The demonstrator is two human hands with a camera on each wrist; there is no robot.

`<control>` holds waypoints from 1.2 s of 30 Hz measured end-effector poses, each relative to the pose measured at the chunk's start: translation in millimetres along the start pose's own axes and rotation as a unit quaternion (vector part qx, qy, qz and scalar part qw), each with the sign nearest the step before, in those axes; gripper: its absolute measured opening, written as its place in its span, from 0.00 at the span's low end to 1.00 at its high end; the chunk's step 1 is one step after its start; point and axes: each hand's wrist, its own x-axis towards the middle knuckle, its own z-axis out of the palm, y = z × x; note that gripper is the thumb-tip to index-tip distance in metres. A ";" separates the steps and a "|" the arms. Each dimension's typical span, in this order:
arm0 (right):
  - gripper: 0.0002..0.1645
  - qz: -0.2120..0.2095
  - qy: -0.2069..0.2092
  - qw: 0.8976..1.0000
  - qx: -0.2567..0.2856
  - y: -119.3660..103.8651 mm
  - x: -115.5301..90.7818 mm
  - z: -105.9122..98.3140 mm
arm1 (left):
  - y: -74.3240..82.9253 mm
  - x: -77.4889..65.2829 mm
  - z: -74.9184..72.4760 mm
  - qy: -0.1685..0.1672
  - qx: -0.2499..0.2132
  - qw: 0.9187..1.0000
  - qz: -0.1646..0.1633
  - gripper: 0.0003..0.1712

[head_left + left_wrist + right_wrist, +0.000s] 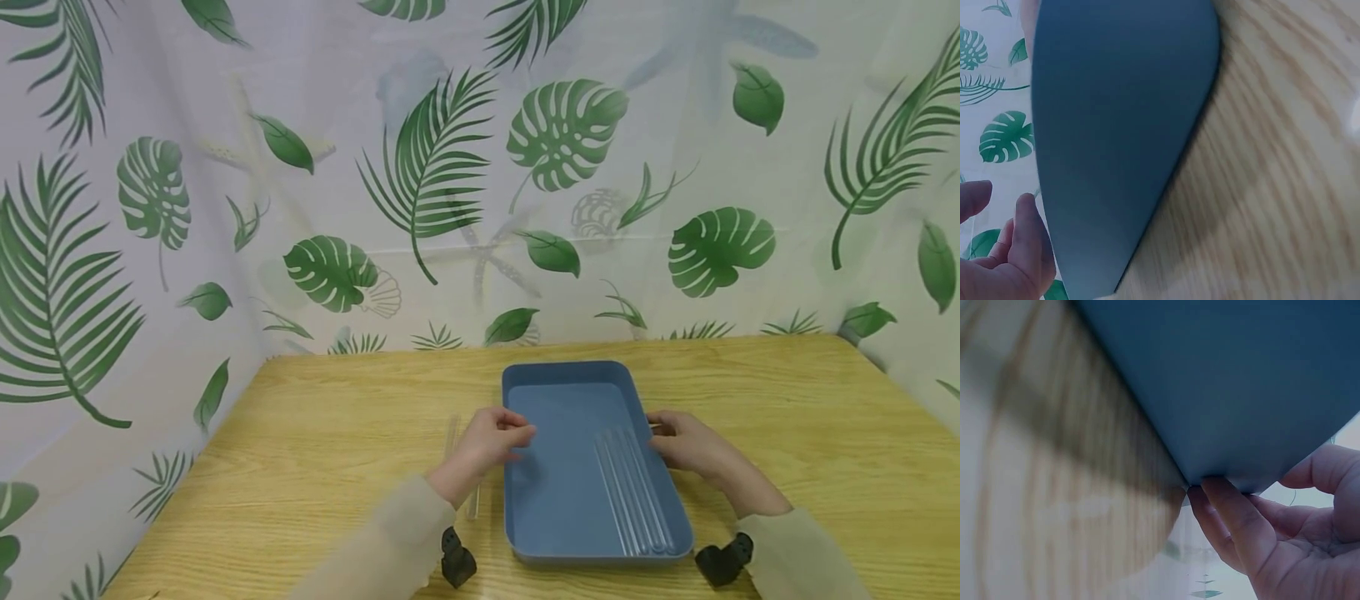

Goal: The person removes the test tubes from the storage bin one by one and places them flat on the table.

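Observation:
A blue rectangular tray [555, 467] lies on the wooden table between both hands. Several thin clear tubes [633, 492] rest side by side along its right half. In the head view my left hand [487, 442] hovers over the tray's left rim, and the left wrist view shows its thumb and fingers apart with nothing between them. My right hand [686, 446] is at the tray's right side; in the right wrist view its fingertips [1216, 487] touch the outer wall low down, and the thumb is by the upper edge.
More clear tubes [474, 502] lie on the table just left of the tray, partly hidden by the left forearm. A leaf-patterned cloth [465, 183] hangs behind and beside the wooden table [352, 433]. Dark wrist devices [456, 560] sit below both forearms.

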 end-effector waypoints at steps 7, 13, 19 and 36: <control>0.30 -0.003 0.002 1.000 -0.003 -2.0 -1.3 -0.1 | 2.6 -2.2 13.6 -0.017 -0.011 1.000 0.000 0.12; 0.31 0.001 0.006 1.000 -0.010 -2.4 -1.8 0.0 | 3.1 -3.5 23.6 -0.032 -0.009 0.999 -0.007 0.11; 0.31 0.004 0.009 1.000 -0.013 -2.4 -1.8 0.0 | 1.6 -3.1 32.9 -0.041 -0.006 0.999 -0.005 0.11; 0.30 0.007 0.009 1.000 -0.016 -1.3 -0.6 0.1 | 5.6 -9.8 53.4 -0.071 0.026 0.996 -0.037 0.11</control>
